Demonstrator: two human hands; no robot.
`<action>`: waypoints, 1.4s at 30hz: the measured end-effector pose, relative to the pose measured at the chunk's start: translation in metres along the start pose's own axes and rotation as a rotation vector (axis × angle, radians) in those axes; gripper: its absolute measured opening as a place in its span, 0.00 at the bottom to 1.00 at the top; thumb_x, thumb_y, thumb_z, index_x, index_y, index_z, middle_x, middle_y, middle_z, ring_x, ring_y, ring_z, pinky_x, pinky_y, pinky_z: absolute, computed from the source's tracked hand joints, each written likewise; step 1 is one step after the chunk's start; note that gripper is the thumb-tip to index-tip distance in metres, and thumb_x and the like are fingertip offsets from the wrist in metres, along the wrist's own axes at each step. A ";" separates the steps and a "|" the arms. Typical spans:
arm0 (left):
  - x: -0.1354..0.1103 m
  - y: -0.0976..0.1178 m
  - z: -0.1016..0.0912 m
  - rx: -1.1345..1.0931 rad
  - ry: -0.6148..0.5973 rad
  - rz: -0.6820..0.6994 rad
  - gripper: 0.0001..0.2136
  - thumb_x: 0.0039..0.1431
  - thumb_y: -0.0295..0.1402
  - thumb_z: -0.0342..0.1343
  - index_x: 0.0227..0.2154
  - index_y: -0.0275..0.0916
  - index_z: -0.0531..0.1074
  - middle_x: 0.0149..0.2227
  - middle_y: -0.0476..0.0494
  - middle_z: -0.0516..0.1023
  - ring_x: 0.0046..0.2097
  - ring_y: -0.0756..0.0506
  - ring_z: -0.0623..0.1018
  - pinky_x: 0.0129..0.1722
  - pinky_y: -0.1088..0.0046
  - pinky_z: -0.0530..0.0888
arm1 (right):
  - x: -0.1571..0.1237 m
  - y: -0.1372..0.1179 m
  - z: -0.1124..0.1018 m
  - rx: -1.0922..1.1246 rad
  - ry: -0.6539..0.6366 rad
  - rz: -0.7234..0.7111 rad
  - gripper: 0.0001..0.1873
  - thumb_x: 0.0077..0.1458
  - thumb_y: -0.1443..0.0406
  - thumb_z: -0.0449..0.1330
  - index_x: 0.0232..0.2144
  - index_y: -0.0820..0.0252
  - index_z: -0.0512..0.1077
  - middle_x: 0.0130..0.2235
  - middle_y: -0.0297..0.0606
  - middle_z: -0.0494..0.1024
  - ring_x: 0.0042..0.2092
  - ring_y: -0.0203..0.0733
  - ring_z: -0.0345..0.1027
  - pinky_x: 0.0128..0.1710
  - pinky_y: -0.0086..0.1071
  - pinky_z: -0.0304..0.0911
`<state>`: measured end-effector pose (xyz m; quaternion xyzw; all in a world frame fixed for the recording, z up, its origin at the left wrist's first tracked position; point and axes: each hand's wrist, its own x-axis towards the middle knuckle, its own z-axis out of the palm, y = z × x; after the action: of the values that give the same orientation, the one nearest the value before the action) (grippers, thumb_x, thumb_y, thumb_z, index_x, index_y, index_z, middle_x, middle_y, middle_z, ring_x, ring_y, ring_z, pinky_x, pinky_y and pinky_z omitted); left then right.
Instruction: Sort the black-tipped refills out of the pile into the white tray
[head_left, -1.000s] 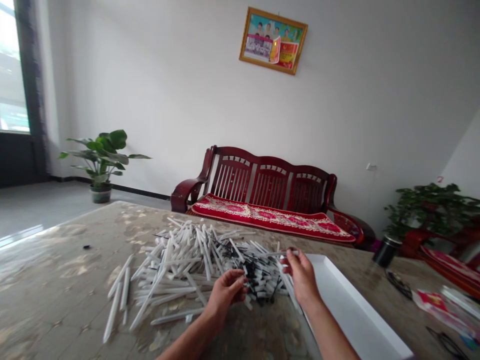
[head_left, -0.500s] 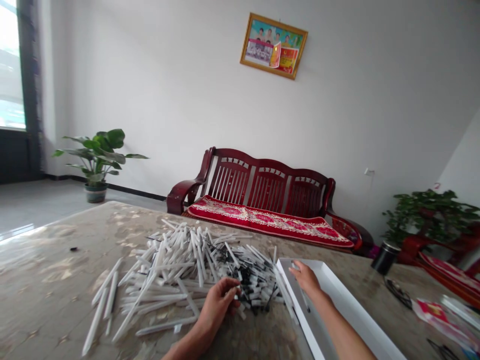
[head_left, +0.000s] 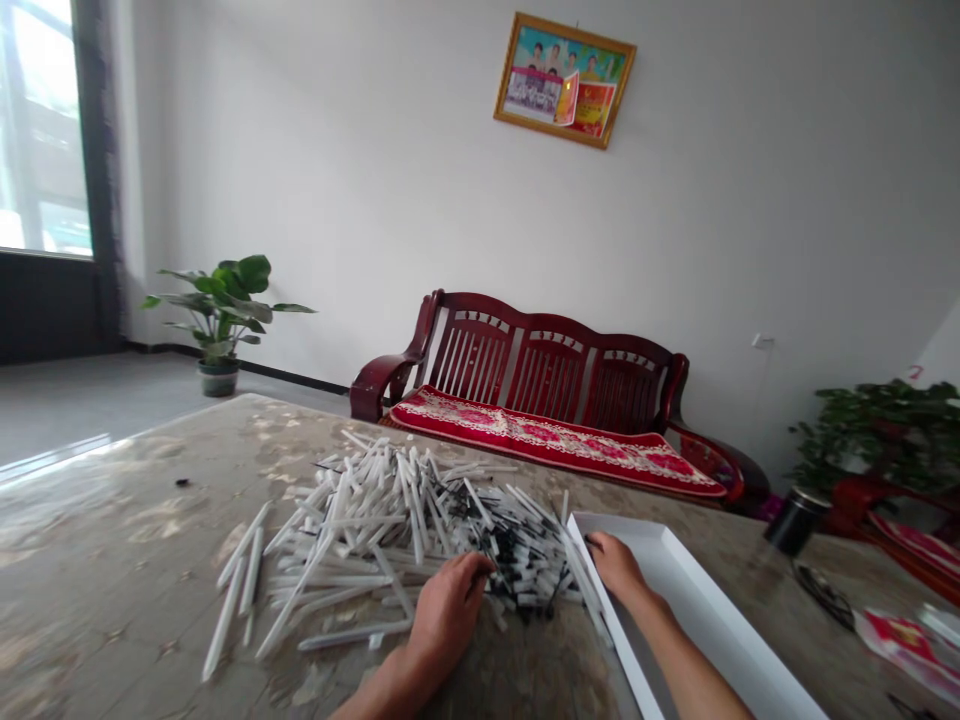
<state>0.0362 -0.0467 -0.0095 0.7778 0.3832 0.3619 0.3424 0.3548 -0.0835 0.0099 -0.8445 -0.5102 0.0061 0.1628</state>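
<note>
A loose heap of white pen barrels [head_left: 360, 520] covers the middle of the table, with black and clear pen caps [head_left: 525, 560] on its right side. At the front edge of these caps is my left hand [head_left: 450, 610], its fingers curled together; whatever they pinch is hidden. My right hand [head_left: 619, 570] reaches into the far left part of a shallow white box [head_left: 697, 590], close to its left wall. Its fingers are closed around a pen, of which only a dark bit shows at the fingertips.
Several barrels [head_left: 238, 580] lie apart at the heap's left. To the right of the box stand a black canister [head_left: 796, 522], a dark cable [head_left: 823, 595] and a red and white plastic packet [head_left: 904, 640]. A wooden bench [head_left: 551, 375] stands behind the table.
My right hand has lowered slightly inside the box, and the pen that showed beneath it is now mostly hidden. My left hand has turned, its back more toward me. The whole view has shifted a little.
</note>
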 end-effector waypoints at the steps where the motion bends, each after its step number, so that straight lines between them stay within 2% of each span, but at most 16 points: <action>1: 0.000 0.000 0.000 0.035 -0.008 0.002 0.11 0.60 0.24 0.51 0.37 0.44 0.77 0.40 0.48 0.82 0.45 0.45 0.79 0.46 0.74 0.69 | -0.003 -0.002 -0.004 -0.030 0.004 0.005 0.15 0.58 0.70 0.53 0.39 0.57 0.79 0.44 0.39 0.84 0.48 0.42 0.77 0.43 0.26 0.64; 5: 0.000 0.002 -0.001 0.107 -0.020 -0.002 0.12 0.60 0.23 0.50 0.38 0.44 0.77 0.41 0.47 0.82 0.46 0.46 0.79 0.46 0.74 0.68 | -0.017 -0.019 -0.025 -0.154 0.053 0.018 0.17 0.63 0.67 0.49 0.45 0.58 0.77 0.49 0.43 0.80 0.49 0.43 0.75 0.44 0.29 0.63; 7: -0.001 0.004 -0.002 0.129 -0.027 -0.004 0.13 0.60 0.23 0.50 0.38 0.44 0.77 0.41 0.47 0.82 0.46 0.45 0.79 0.46 0.74 0.68 | -0.027 -0.032 -0.034 -0.220 0.058 -0.001 0.17 0.64 0.63 0.48 0.42 0.57 0.77 0.48 0.43 0.79 0.47 0.44 0.76 0.41 0.31 0.64; 10: -0.002 0.006 -0.003 0.170 -0.043 -0.007 0.12 0.60 0.23 0.51 0.38 0.44 0.77 0.41 0.46 0.82 0.46 0.45 0.79 0.45 0.73 0.68 | -0.045 -0.052 -0.041 -0.330 0.026 -0.058 0.13 0.61 0.61 0.55 0.39 0.57 0.78 0.46 0.44 0.79 0.45 0.48 0.76 0.40 0.33 0.64; 14: -0.003 0.006 -0.003 0.206 -0.047 -0.008 0.11 0.60 0.24 0.52 0.37 0.44 0.77 0.40 0.47 0.82 0.45 0.44 0.78 0.44 0.73 0.67 | -0.064 -0.071 -0.039 -0.455 -0.015 -0.092 0.13 0.57 0.65 0.58 0.41 0.63 0.79 0.47 0.53 0.78 0.47 0.53 0.75 0.42 0.37 0.65; 17: -0.002 0.006 -0.003 0.208 -0.044 -0.005 0.11 0.61 0.24 0.52 0.37 0.44 0.77 0.40 0.47 0.82 0.45 0.44 0.78 0.44 0.73 0.67 | -0.069 -0.078 -0.035 -0.507 -0.044 -0.082 0.12 0.56 0.68 0.59 0.41 0.65 0.79 0.46 0.55 0.79 0.46 0.55 0.77 0.42 0.38 0.66; 23: -0.001 0.005 -0.002 0.136 -0.040 -0.009 0.12 0.59 0.24 0.51 0.37 0.44 0.77 0.40 0.45 0.82 0.45 0.44 0.79 0.45 0.73 0.68 | -0.068 -0.078 -0.037 -0.532 -0.051 -0.059 0.12 0.58 0.70 0.56 0.40 0.65 0.79 0.44 0.54 0.81 0.45 0.53 0.78 0.40 0.37 0.66; 26: -0.001 0.004 0.000 0.062 -0.026 -0.010 0.12 0.58 0.23 0.51 0.37 0.43 0.78 0.40 0.44 0.82 0.44 0.43 0.79 0.44 0.72 0.69 | -0.070 -0.080 -0.041 -0.529 -0.035 -0.064 0.13 0.61 0.68 0.54 0.43 0.64 0.77 0.44 0.52 0.82 0.45 0.53 0.78 0.39 0.36 0.66; 29: 0.000 0.003 0.004 -0.065 -0.004 0.001 0.11 0.55 0.24 0.52 0.35 0.41 0.79 0.39 0.42 0.83 0.43 0.42 0.80 0.45 0.70 0.70 | -0.078 -0.090 -0.038 -0.424 0.024 -0.106 0.13 0.66 0.63 0.51 0.44 0.59 0.75 0.41 0.47 0.83 0.43 0.50 0.79 0.36 0.33 0.66; 32: 0.001 0.002 0.010 -0.271 0.026 -0.037 0.10 0.56 0.30 0.54 0.36 0.40 0.79 0.37 0.42 0.83 0.41 0.42 0.80 0.44 0.69 0.72 | -0.090 -0.107 -0.026 -0.137 0.104 -0.265 0.12 0.67 0.63 0.50 0.40 0.55 0.74 0.39 0.39 0.83 0.41 0.45 0.79 0.36 0.31 0.65; 36: 0.002 0.003 0.015 -0.682 -0.031 -0.198 0.17 0.56 0.44 0.55 0.40 0.38 0.78 0.32 0.43 0.81 0.33 0.43 0.79 0.29 0.71 0.72 | -0.106 -0.131 -0.005 0.169 0.175 -0.455 0.09 0.62 0.66 0.54 0.38 0.54 0.75 0.39 0.37 0.80 0.41 0.43 0.77 0.39 0.31 0.66; 39: 0.002 0.005 0.016 -0.971 -0.079 -0.351 0.19 0.49 0.48 0.63 0.35 0.38 0.76 0.29 0.47 0.79 0.31 0.46 0.79 0.24 0.76 0.71 | -0.112 -0.141 0.009 0.327 0.183 -0.507 0.11 0.59 0.69 0.56 0.39 0.54 0.76 0.39 0.37 0.79 0.42 0.42 0.76 0.42 0.31 0.67; 42: 0.004 0.006 0.012 -1.097 0.032 -0.476 0.18 0.46 0.46 0.67 0.31 0.38 0.72 0.27 0.50 0.78 0.28 0.48 0.79 0.25 0.77 0.73 | -0.110 -0.141 0.019 0.437 0.144 -0.459 0.17 0.52 0.72 0.58 0.43 0.54 0.76 0.39 0.36 0.79 0.40 0.41 0.75 0.41 0.29 0.67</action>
<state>0.0498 -0.0492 -0.0088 0.3747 0.3090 0.4321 0.7599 0.1780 -0.1133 0.0143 -0.6507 -0.6611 0.0190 0.3730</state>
